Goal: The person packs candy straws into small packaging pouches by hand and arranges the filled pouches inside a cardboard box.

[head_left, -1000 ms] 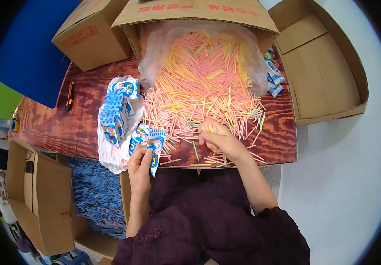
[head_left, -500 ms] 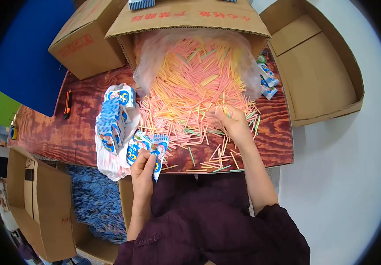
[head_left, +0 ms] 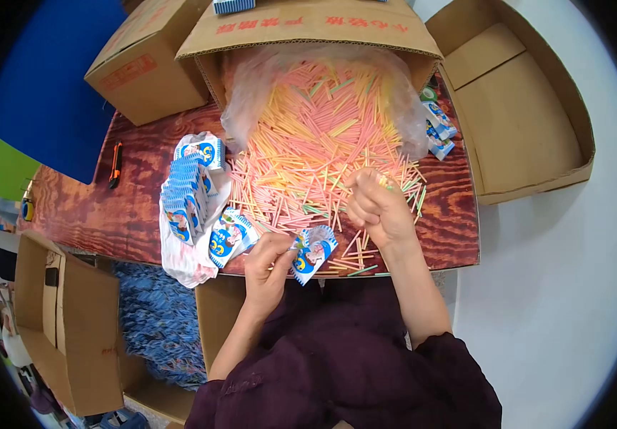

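Seen from above, a person's two bare hands work at the front of a red wood-grain bench [head_left: 448, 232]. The left hand [head_left: 268, 263] has its thumb and fingers pinched together on the left side of a small blue-and-white packet [head_left: 313, 255], held up over the bench's front edge. The packet leans: its long axis slants from lower left, near the person's body, to upper right.

That upper-right end faces the right hand [head_left: 380, 207], which is apart from it, farther to the right and farther from the body. So from the right fingers, the packet lies to the left and nearer the body; the left hand is the closer one, already touching it. The right fingers are curled into a loose fist. A speck of yellow and green shows at the top, so they appear to hold a few sticks [head_left: 323, 154]; how many is hidden.

Behind the right hand, loose pink, yellow and green sticks spill from a box [head_left: 301, 32]. I cannot tell whether the packet's end is open.
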Demonstrator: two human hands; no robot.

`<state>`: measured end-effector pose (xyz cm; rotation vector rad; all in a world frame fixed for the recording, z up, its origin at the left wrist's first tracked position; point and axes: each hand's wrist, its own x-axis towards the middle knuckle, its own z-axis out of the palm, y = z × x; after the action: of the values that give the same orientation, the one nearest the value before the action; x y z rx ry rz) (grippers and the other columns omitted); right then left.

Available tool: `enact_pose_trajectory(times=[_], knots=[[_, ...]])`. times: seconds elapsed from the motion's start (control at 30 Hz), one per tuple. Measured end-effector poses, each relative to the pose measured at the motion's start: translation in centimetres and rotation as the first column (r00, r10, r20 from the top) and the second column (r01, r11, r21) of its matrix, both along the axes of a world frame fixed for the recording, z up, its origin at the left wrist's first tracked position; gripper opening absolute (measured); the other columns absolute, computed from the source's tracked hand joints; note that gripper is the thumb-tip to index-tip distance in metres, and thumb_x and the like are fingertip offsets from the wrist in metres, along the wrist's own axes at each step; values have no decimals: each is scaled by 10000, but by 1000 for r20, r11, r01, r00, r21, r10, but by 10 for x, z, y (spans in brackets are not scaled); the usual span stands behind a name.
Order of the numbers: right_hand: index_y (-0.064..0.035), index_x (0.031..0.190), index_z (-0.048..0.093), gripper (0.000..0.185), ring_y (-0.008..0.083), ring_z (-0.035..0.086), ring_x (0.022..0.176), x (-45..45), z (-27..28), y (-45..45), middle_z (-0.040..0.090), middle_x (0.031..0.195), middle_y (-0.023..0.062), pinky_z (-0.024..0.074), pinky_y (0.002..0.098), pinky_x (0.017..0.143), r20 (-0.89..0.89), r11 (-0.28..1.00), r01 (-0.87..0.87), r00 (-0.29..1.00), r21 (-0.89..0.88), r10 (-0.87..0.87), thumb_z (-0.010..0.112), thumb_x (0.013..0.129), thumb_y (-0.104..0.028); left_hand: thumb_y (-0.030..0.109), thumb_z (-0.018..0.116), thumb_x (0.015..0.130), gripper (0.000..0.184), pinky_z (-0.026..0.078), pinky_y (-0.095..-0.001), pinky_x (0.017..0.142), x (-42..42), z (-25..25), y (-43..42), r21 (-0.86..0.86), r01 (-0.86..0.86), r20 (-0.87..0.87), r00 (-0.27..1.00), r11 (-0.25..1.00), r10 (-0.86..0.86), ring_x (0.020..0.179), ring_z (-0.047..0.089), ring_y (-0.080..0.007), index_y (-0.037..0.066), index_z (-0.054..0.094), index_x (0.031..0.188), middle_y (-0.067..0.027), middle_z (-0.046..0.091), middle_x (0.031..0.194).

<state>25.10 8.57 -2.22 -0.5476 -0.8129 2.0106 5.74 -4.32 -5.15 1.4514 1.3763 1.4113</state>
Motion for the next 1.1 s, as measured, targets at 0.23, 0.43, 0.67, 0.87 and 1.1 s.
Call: enact_pose_trajectory(times=[0.23, 0.43, 0.67, 0.87, 1.1], knots=[[49, 1023, 620, 527, 296, 657, 869, -26, 39, -23, 668, 739, 165, 461, 422, 930, -6, 985, 118, 993, 129, -118, 315, 1034, -381, -45, 600, 837, 108, 469, -282, 722, 3, -2, -4, 85, -44, -121, 991, 995, 54, 832, 601, -193, -43, 646, 934, -124, 623, 932], [85, 1000, 637, 607, 367, 574, 1148, -48, 24, -36, 679, 965, 248, 419, 464, 1013, 23, 973, -37, 999, 226, 33, 316, 1023, -430, -12, 601, 869, 90, 471, -274, 730, 7, -5, -7, 10, 5, 2, 1000, 1000, -5, 848, 601, -188, -45, 646, 939, -117, 625, 948], [102, 944, 666, 664, 358, 572, 1146, -45, 25, -40, 668, 1013, 251, 426, 453, 1001, 23, 980, -89, 996, 179, 86, 332, 1010, -468, 18, 585, 899, 94, 455, -274, 773, 6, -11, -11, -61, 35, 191, 981, 998, -23, 867, 595, -182, -49, 646, 926, -106, 634, 952], [85, 987, 678, 534, 319, 554, 1173, -47, 20, -43, 639, 1119, 237, 404, 424, 1022, 178, 942, -233, 965, 240, 194, 469, 981, -406, 12, 594, 894, 108, 458, -273, 775, 7, -10, -15, -32, 0, 226, 974, 999, 7, 875, 593, -168, -49, 655, 958, -95, 639, 937], [18, 1257, 560, 511, 230, 505, 1227, -46, 39, -47, 552, 1305, 145, 386, 368, 1022, 490, 750, -410, 862, 519, 132, 652, 894, -329, -17, 595, 883, 157, 458, -270, 807, 3, -9, -15, -7, -28, 254, 967, 1000, 29, 907, 593, -180, -50, 659, 1022, -109, 625, 998]])
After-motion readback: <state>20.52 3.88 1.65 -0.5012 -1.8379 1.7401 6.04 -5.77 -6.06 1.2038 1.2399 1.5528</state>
